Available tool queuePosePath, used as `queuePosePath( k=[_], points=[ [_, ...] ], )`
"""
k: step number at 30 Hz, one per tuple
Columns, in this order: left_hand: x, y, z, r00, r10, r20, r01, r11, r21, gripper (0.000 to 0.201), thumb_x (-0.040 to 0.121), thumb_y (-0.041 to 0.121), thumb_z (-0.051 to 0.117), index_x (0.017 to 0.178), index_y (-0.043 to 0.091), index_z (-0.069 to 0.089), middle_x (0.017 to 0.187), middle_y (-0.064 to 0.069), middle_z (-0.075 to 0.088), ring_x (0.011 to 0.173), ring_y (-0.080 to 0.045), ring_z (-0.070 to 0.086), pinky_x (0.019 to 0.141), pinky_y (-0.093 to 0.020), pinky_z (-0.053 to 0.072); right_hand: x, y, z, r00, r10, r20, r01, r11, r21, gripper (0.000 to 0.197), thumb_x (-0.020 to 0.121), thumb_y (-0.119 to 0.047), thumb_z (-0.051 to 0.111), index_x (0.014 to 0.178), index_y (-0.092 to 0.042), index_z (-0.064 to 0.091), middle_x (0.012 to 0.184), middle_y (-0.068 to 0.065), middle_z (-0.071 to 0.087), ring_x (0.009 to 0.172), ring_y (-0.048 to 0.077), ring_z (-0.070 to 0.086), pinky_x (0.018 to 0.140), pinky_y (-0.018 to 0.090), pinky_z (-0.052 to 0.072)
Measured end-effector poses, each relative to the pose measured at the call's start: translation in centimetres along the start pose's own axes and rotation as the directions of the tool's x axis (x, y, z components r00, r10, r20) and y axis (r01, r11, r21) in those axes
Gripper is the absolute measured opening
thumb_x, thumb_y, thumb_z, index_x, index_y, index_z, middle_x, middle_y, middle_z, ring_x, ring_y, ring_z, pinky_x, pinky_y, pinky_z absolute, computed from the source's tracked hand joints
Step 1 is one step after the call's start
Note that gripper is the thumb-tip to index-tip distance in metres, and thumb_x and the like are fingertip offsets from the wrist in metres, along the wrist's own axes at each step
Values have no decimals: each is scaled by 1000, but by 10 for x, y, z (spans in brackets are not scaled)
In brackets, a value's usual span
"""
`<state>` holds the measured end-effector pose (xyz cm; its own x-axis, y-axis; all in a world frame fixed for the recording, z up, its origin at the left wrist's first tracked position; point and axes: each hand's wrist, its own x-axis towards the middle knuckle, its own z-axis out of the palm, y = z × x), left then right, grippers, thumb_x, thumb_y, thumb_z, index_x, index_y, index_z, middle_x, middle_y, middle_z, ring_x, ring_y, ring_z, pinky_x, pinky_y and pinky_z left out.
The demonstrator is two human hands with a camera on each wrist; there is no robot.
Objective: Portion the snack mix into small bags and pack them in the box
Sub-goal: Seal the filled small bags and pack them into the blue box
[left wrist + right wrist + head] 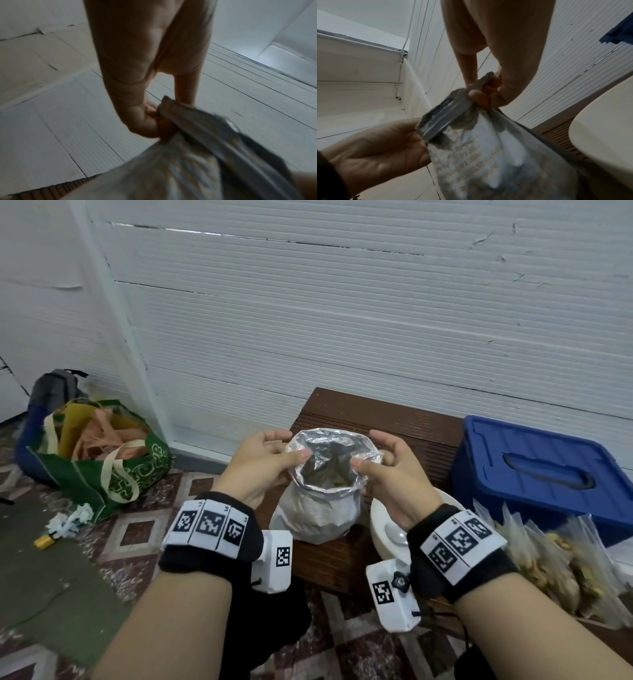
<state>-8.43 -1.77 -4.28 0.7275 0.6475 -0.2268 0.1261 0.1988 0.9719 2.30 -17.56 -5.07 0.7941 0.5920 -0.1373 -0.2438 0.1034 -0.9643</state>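
**A:** What are your hands doing?

**B:** In the centre of the head view, my left hand [260, 463] and my right hand [394, 470] each pinch the rolled rim of a silver foil bag [322, 508], thumb on the near edge and fingers [274, 435] curled over the outside. Together they hold its mouth open. The left wrist view shows my left thumb and fingers clamped on a fold of the foil [188, 119]; the right wrist view shows the same grasp for my right hand [489, 92].

**A:** Where does the bag sit?

**B:** It stands upright on a dark brown slatted surface [387, 419], a little below the middle of the frame. Inside the mouth I can see some brownish snack mix [337, 479], shadowed and hard to make out.

**A:** What lies near it?

**B:** Just right of the bag, partly under my right wrist, is a white bowl [380, 529] with a spoon [395, 534] in it. At the right edge of the frame stands a blue plastic box [534, 467] with its lid on. In front of it, at lower right, is a heap of small clear bags [561, 563] filled with snack mix.

**A:** Anything else in view?

**B:** At the left of the frame, on the patterned tile floor [137, 532], stands a green shopping bag [102, 467] stuffed with other bags, with a grey backpack [56, 388] behind it. A white ribbed wall [342, 320] fills the upper half.
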Motion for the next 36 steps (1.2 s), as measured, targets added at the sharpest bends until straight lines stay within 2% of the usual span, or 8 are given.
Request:
queuePosePath(
  k=[7, 14, 19, 22, 25, 28, 32, 36],
  points=[
    [5, 4, -4, 914, 350, -203, -261, 894, 363, 40, 74, 8, 79, 86, 29, 47, 89, 5, 57, 84, -19, 60, 76, -42, 56, 5, -6, 1, 978, -185, -98, 155, 955, -253, 55, 79, 18, 56, 118, -19, 50, 83, 4, 52, 45, 9, 50, 41, 21, 42],
    [7, 8, -13, 984, 113, -136, -108, 993, 44, 39, 75, 10, 80, 101, 17, 51, 100, -8, 65, 86, -25, 63, 89, -50, 52, 7, -9, -7, 988, -140, -58, 131, 983, -127, 32, 84, 5, 65, 108, -15, 57, 70, 2, 43, 53, 13, 46, 42, 22, 39],
    [5, 6, -10, 958, 236, -162, -227, 971, 70, 37, 75, 7, 80, 95, 24, 52, 87, 2, 68, 85, -18, 65, 82, -40, 53, 7, -12, -9, 949, -302, -91, 264, 919, -294, 38, 82, 9, 62, 102, -23, 59, 77, -5, 45, 56, 3, 47, 52, 19, 47],
    [7, 7, -6, 934, 286, -215, -278, 958, 66, 37, 79, -3, 73, 94, 23, 52, 83, 5, 67, 79, -7, 64, 71, -20, 51, 8, -11, -10, 920, -382, -83, 325, 864, -384, 46, 80, 11, 57, 101, -30, 59, 83, -3, 50, 67, 15, 48, 67, 30, 47],
    [6, 7, -6, 911, 355, -210, -329, 932, 152, 38, 79, -7, 68, 93, 24, 51, 80, 7, 67, 79, -5, 63, 75, -19, 49, 7, -9, -9, 909, -413, -56, 356, 838, -413, 46, 81, 10, 53, 103, -29, 58, 84, 0, 52, 67, 18, 48, 65, 29, 47],
    [6, 5, -9, 910, 374, -180, -350, 924, 152, 39, 78, -1, 73, 93, 25, 48, 92, 5, 63, 84, -6, 60, 77, -20, 50, 6, -14, -11, 947, -319, -30, 305, 926, -222, 34, 85, 6, 60, 109, -19, 55, 80, 5, 57, 59, 20, 53, 50, 26, 48],
    [5, 5, -17, 954, 274, -121, -281, 958, -49, 31, 79, 6, 74, 98, 20, 54, 103, 0, 65, 96, -14, 63, 84, -27, 51, 8, -17, -22, 987, -156, 27, 151, 980, 127, 39, 84, 18, 47, 113, -8, 52, 80, 13, 63, 58, 17, 57, 56, 28, 53],
    [0, 4, -24, 958, 286, 32, -286, 958, 12, 39, 78, -9, 69, 105, 18, 58, 113, 1, 66, 107, -9, 63, 93, -25, 51, 9, -12, -29, 975, -216, 52, 216, 976, -5, 42, 82, 18, 54, 113, -10, 54, 85, 7, 69, 73, 16, 66, 67, 26, 56]
  ],
)
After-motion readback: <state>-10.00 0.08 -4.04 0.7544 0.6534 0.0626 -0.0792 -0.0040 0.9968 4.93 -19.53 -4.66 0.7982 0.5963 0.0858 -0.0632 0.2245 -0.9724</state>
